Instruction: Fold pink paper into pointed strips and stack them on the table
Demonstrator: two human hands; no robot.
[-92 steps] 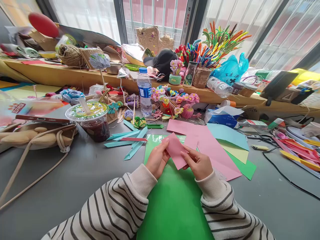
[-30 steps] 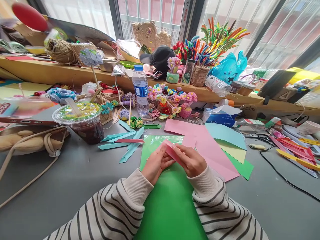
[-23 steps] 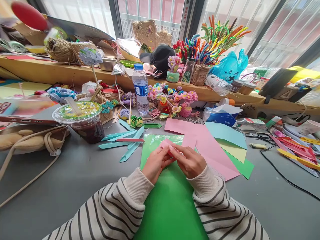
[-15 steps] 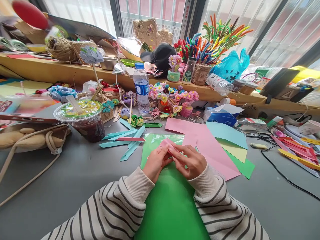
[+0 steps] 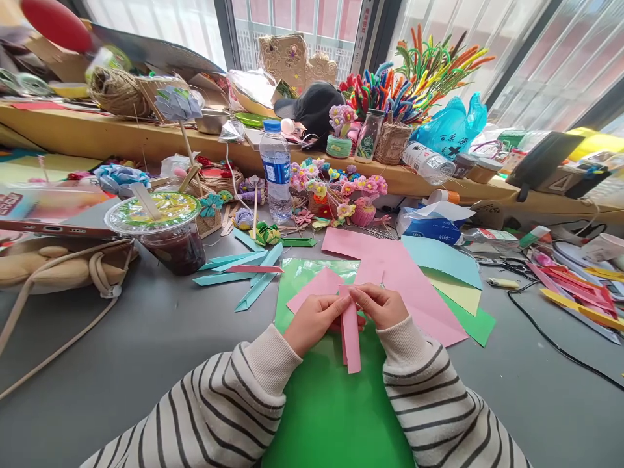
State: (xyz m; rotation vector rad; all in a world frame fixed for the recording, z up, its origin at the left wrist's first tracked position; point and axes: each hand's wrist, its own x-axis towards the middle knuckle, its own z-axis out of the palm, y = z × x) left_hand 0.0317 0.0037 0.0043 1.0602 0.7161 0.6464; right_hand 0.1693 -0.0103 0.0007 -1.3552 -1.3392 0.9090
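A folded strip of pink paper (image 5: 351, 344) hangs upright between my hands, its lower end toward me. My left hand (image 5: 316, 318) pinches its upper part between thumb and fingers. From the other side, my right hand (image 5: 383, 305) grips the top edge with thumb and forefinger. Both hands are above a glossy green sheet (image 5: 331, 416). Another pink piece of paper (image 5: 319, 286) lies just beyond my left hand. Folded blue paper strips (image 5: 266, 276) and one folded pink strip (image 5: 253, 269) lie on the table to the left.
Large pink paper (image 5: 414, 286) and blue paper (image 5: 443, 260) lie at the right, near scissors (image 5: 509, 265) and a black cable (image 5: 550, 344). A drink cup (image 5: 170, 240) stands at the left. Behind are a water bottle (image 5: 275, 172) and a crowded wooden shelf (image 5: 380, 179).
The pink paper, earlier mostly hidden in my fingers, now hangs as a long strip. My right hand has turned and closed on its top; the pink piece beyond my left hand has come into view.
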